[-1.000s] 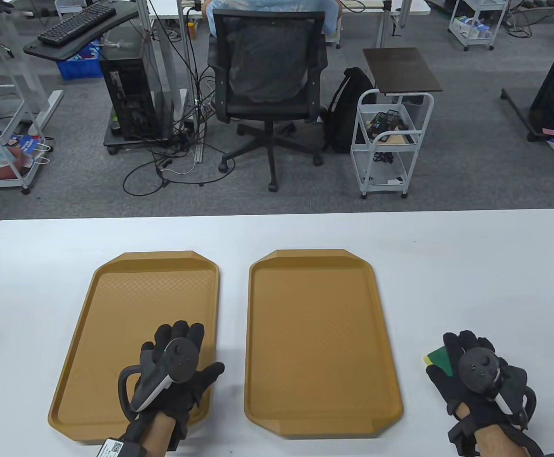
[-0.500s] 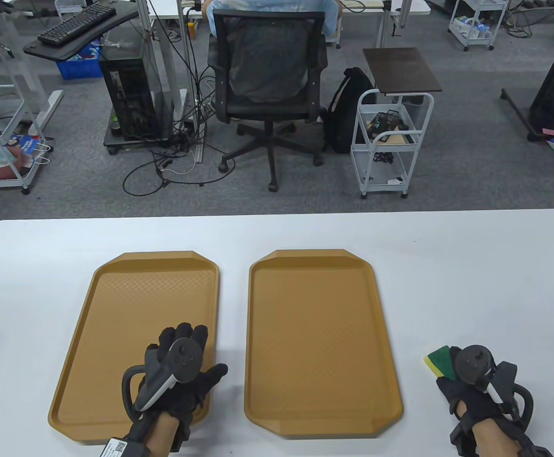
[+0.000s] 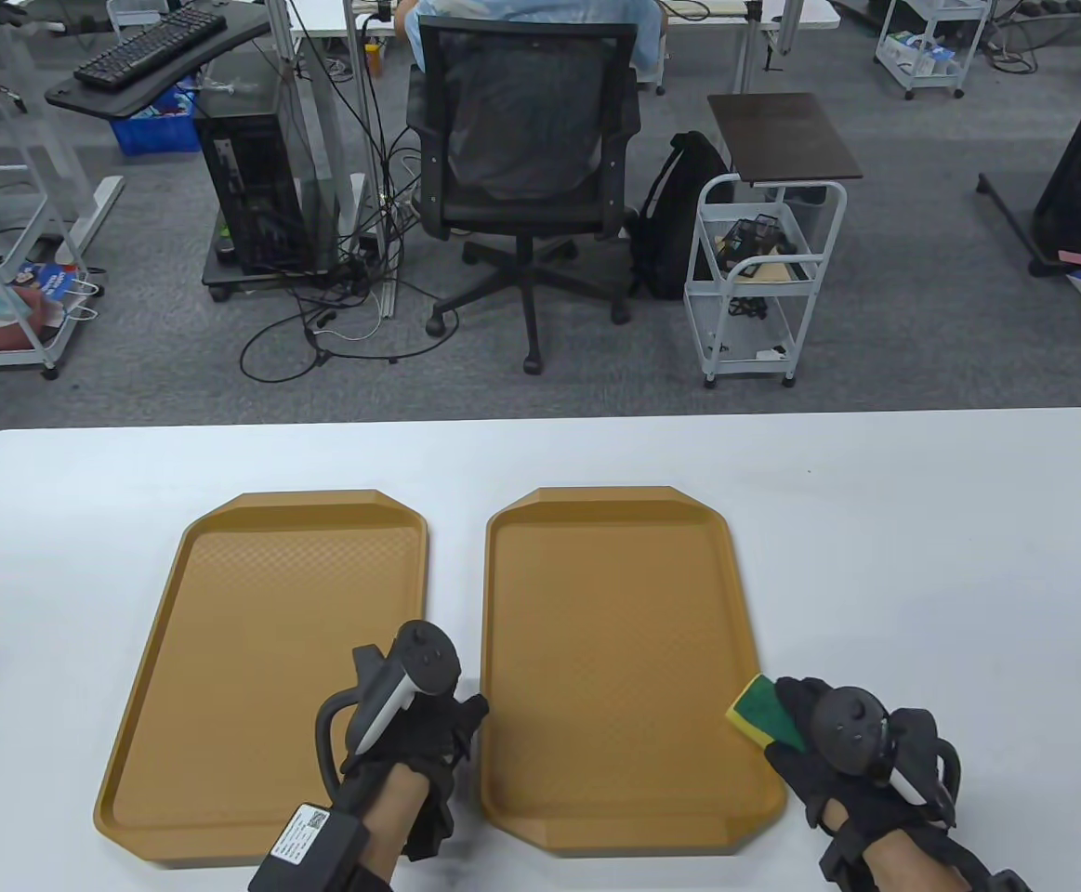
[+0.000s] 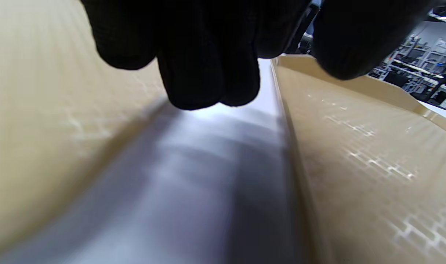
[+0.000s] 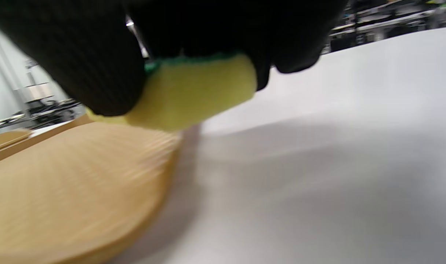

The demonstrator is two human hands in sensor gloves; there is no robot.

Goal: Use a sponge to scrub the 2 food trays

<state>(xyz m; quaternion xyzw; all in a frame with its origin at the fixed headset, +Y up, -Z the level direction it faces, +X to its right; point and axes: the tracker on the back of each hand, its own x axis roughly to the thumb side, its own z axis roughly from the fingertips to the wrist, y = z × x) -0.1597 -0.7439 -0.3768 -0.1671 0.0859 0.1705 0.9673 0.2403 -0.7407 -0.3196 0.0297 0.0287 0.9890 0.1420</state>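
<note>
Two brown food trays lie side by side on the white table: the left tray (image 3: 252, 632) and the right tray (image 3: 614, 632). My left hand (image 3: 452, 720) is turned on its side over the gap between them. In the left wrist view its fingers (image 4: 208, 73) hang loosely curled above the table strip (image 4: 208, 183) and hold nothing. My right hand (image 3: 786, 715) grips a yellow and green sponge (image 3: 756, 708) at the right tray's right rim. In the right wrist view the sponge (image 5: 193, 95) hangs yellow side down, just above the tray's edge (image 5: 72, 176).
The white table (image 3: 921, 557) stretches bare to the right of the trays. Beyond its far edge stand an office chair (image 3: 526, 139) with a seated person and a small white cart (image 3: 763, 279).
My left hand slid right off the left tray and rolled onto its side over the gap. My right hand closed round the sponge and carried it left to the right tray's rim.
</note>
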